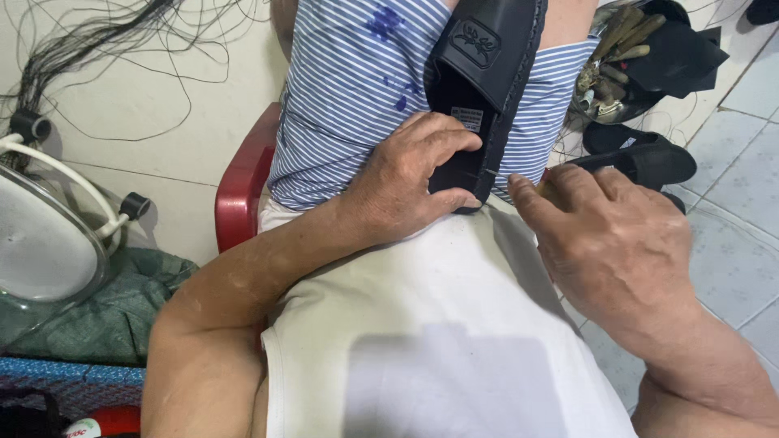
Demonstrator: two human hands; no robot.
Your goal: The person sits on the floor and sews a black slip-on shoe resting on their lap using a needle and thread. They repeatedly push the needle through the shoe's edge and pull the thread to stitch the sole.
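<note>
Two hands on one black sandal (487,89). Left hand (410,182) wraps its lower end, fingers closed over the sole and thumb under the edge, pinning it against the striped shorts (349,89) in the lap. Sandal's long axis runs up and slightly right, away from that grip. Right hand (604,235) sits just right of the sole's rim, fingers pinched on something thin; a needle or awl, can't tell. Second sandal (649,158) lies on the tiled floor (738,243) behind it.
</note>
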